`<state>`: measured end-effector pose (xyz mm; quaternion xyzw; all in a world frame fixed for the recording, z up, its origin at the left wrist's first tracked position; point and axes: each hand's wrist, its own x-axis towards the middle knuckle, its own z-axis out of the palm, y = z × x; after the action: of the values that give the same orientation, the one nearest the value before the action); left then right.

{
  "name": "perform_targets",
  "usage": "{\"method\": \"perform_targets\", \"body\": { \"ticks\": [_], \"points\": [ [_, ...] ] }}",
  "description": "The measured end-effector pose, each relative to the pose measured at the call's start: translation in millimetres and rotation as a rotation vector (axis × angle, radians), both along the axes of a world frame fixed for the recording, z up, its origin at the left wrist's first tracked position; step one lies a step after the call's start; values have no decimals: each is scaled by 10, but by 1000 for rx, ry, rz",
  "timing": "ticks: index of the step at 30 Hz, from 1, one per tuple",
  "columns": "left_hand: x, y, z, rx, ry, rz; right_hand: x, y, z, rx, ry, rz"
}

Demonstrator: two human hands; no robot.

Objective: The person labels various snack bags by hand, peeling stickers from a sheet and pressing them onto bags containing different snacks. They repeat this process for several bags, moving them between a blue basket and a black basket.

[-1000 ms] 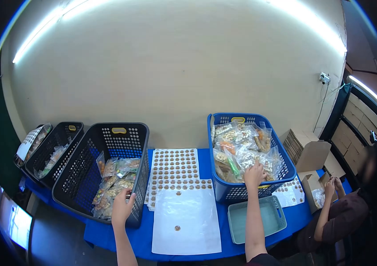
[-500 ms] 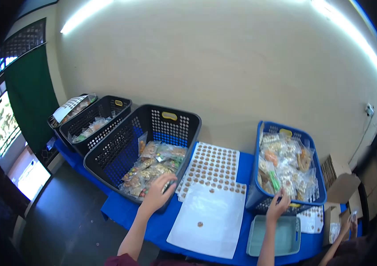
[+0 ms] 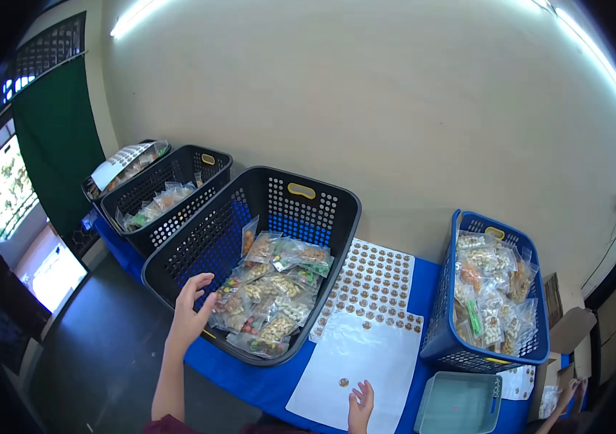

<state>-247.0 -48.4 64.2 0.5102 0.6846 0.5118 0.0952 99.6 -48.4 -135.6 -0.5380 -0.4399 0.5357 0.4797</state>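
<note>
— Where are my hands?
— My left hand, fingers spread, is at the black basket rim, maybe touching. My right hand rests open on the white sheet, near a sticker.

Left hand: raised on a bare forearm that rises from the lower edge of the view, wrist nearly straight, palm turned away from the camera, fingers spread and slightly curled, thumb set apart to the right; nothing is gripped. Right hand: low at the bottom edge, only the hand and a short part of the wrist in view, fingers extended upward and close together, palm down, holding nothing
</note>
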Motion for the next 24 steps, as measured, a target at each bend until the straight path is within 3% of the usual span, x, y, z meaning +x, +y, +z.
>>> {"method": "perform_targets", "body": {
  "ticks": [3, 6, 9, 12, 13, 15, 18, 21, 24],
  "points": [
    [-286, 181, -143, -47, 353, 23, -142, 226, 63, -226, 270, -10],
    [-407, 304, -36, -114, -48, -174, -246, 424, 141, -322, 519, -88],
    [-725, 536, -9, -105, 55, -244, -428, 540, 290, -195, 411, -258],
    [-987, 887, 112, -143, 106, -368, -547, 524, 392, -31, 288, -140],
    [-1072, 1044, 118, -169, 103, -423, -634, 532, 517, -133, 177, -124],
    [-1291, 1431, -9, -235, 183, -518, -719, 553, 257, -167, 272, -170],
    [-1615, 2084, -462, -265, 507, -515, -819, 593, 166, -281, 434, -172],
    [-1847, 2644, -961, -605, 627, -327, -794, 534, 110, -272, 498, -119],
    [-1865, 2929, -1179, -542, 643, -206, -736, 474, 536, -191, 185, 48]
  ]
}}
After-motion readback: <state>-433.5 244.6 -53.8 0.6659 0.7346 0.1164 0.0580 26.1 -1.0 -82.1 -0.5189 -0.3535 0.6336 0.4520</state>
